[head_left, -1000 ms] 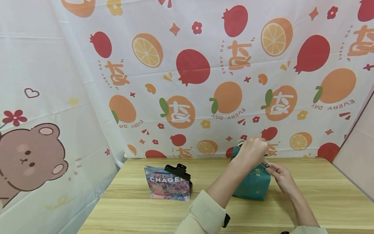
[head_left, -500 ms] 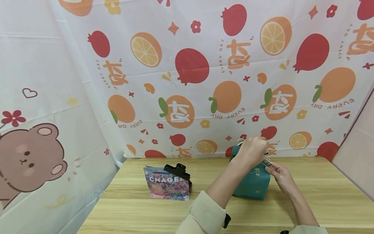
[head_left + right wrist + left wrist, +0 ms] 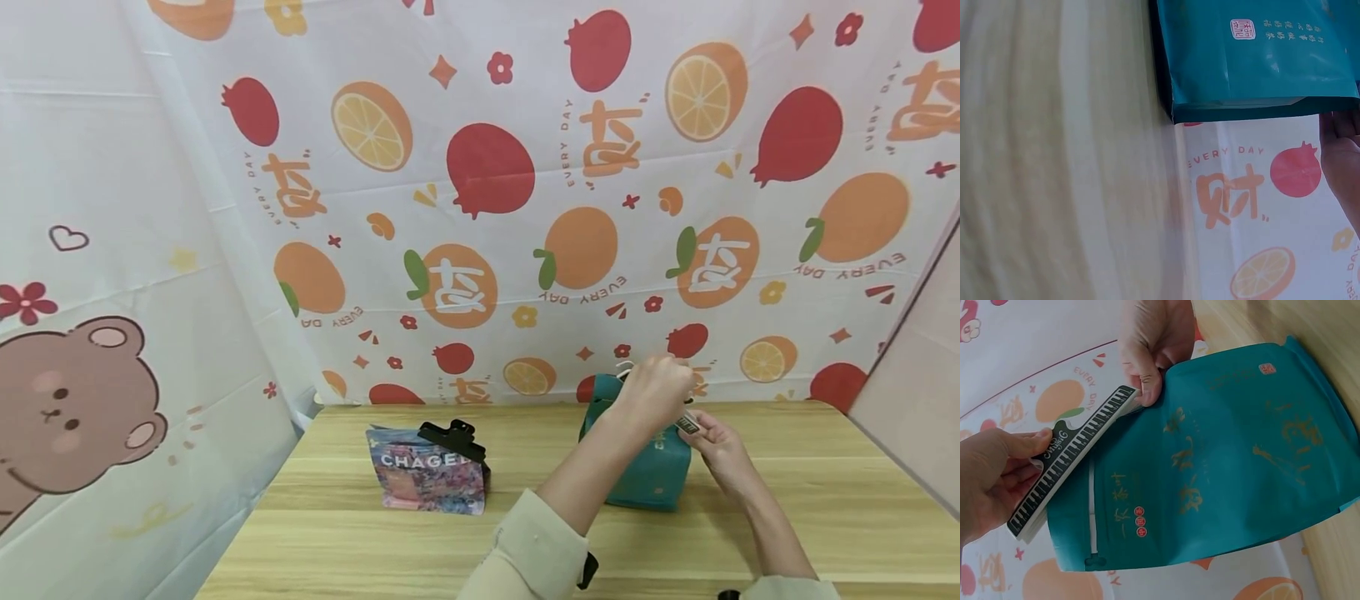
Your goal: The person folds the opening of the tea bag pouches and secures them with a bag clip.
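A teal pouch (image 3: 648, 475) with gold lettering stands upright on the table. A piano-key-patterned clip (image 3: 1079, 459) lies across its upper end, marked "Music". My left hand (image 3: 654, 392) pinches the clip's handle from above, thumb on the lettered tab in the left wrist view. At the clip's far end, my right hand (image 3: 720, 446) pinches between thumb and fingers, by the pouch's upper corner. Whether the clip's jaws have the pouch between them is hidden. The right wrist view catches the pouch's lower part and only an edge of the hand.
A smaller "CHAGEE" pouch (image 3: 431, 475), with a black clip (image 3: 453, 439) on its top, stands to the left on the wooden table (image 3: 360, 554). A fruit-print cloth (image 3: 495, 167) hangs behind the table, and a bear-print sheet (image 3: 67, 417) hangs at left.
The teal pouch has turned slightly, so more of its left side shows. My left hand has shifted a little right, still holding the clip. The head view has drifted slightly.
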`<action>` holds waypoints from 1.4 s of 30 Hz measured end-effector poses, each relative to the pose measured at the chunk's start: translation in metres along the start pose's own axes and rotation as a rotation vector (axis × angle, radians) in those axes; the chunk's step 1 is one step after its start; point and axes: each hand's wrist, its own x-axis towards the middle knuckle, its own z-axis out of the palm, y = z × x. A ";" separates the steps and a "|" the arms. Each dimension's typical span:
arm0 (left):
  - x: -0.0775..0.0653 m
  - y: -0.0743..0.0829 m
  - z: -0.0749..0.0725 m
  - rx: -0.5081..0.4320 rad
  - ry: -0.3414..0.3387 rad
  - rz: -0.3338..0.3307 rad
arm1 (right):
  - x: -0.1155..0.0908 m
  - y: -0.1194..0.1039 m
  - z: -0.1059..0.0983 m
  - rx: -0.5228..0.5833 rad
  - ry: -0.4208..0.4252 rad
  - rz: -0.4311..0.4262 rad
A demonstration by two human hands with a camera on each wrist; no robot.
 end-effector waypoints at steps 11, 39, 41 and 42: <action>0.000 0.003 0.005 -0.001 -0.019 -0.023 | -0.003 -0.001 -0.003 0.023 -0.075 0.008; -0.015 0.009 0.009 0.241 -0.035 -0.010 | -0.010 -0.003 -0.002 -0.179 -0.084 0.059; -0.017 0.007 0.011 0.254 0.037 0.011 | -0.010 -0.004 -0.001 -0.215 -0.076 0.072; -0.019 0.005 0.012 0.256 0.074 0.021 | -0.011 -0.004 0.000 -0.224 -0.075 0.077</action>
